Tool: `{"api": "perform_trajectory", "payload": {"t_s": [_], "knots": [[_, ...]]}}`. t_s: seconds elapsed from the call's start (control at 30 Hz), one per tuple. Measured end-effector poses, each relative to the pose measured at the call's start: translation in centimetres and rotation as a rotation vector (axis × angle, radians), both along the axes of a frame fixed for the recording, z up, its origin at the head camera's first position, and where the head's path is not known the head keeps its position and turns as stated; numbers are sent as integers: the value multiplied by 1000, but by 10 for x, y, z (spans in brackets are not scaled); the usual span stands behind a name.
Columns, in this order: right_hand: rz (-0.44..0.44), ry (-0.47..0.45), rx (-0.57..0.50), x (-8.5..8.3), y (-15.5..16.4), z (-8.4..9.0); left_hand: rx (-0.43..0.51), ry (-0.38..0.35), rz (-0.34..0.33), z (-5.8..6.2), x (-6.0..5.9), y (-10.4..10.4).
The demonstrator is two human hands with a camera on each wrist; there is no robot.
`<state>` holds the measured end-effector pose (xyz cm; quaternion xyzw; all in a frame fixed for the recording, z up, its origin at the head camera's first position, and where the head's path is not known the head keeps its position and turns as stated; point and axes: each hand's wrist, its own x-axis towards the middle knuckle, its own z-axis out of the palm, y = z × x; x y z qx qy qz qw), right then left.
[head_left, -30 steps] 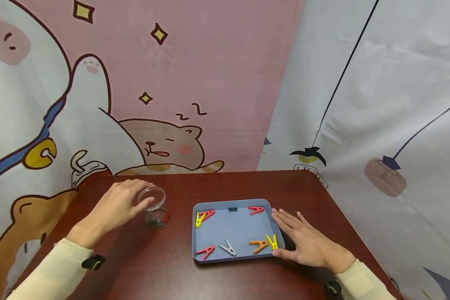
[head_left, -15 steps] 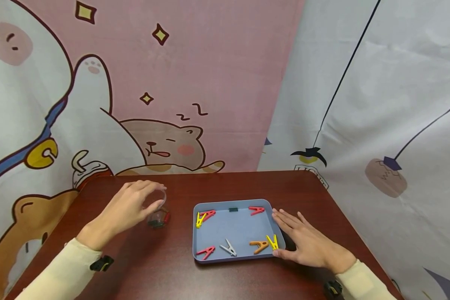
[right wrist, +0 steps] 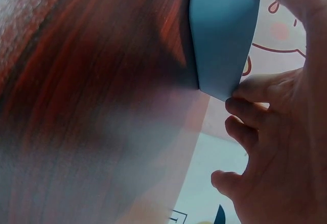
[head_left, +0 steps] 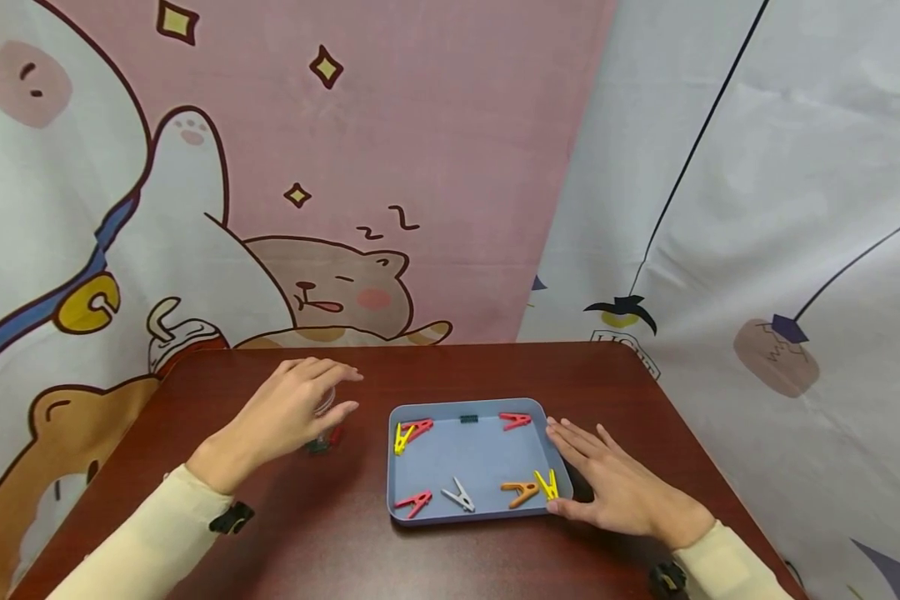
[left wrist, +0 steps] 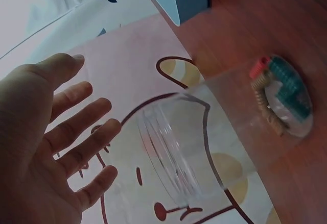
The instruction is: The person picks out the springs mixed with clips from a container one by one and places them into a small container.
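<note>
My left hand [head_left: 292,412] sits over the jar [head_left: 324,421] on the bench [head_left: 330,533], left of the tray [head_left: 467,454]. In the wrist view the left hand [left wrist: 46,142] has fingers [left wrist: 87,147] straight and spread, and the jar [left wrist: 204,137] lies just beside them; I cannot tell if they touch the rim. The hand holds nothing. The jar is clear plastic, standing on the bench, mostly hidden behind the hand in the head view. At its bottom are a few clips [left wrist: 278,94], red, green and tan, also seen as red and dark bits [head_left: 324,439] under the hand.

My right hand [head_left: 615,492] lies flat on the bench, fingers straight and slightly apart, against the tray's right wall. In the right wrist view the fingers [right wrist: 255,89] touch the tray wall [right wrist: 222,35]; the hand [right wrist: 286,147] grips nothing.

The tray is blue, shallow, near the bench middle. Inside: yellow clip [head_left: 398,439] and red clip [head_left: 418,428] touching at the far left corner, dark clip [head_left: 468,418] at the far wall, red clip [head_left: 513,421] far right, red clip [head_left: 412,502] near left, white clip [head_left: 458,497] near middle, orange clip [head_left: 518,492] and yellow clip [head_left: 547,485] near right, just beside my right fingers.

Cartoon curtain [head_left: 270,167] hangs behind the bench.
</note>
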<state>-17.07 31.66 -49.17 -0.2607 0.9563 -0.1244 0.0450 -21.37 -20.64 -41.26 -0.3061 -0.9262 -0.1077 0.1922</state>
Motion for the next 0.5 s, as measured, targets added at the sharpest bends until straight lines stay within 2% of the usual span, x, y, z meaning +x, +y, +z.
{"api": "perform_trajectory", "payload": {"t_s": [0.5], "knots": [[26, 30, -11, 2, 1, 2, -66, -7, -109, 1, -8, 43]]}}
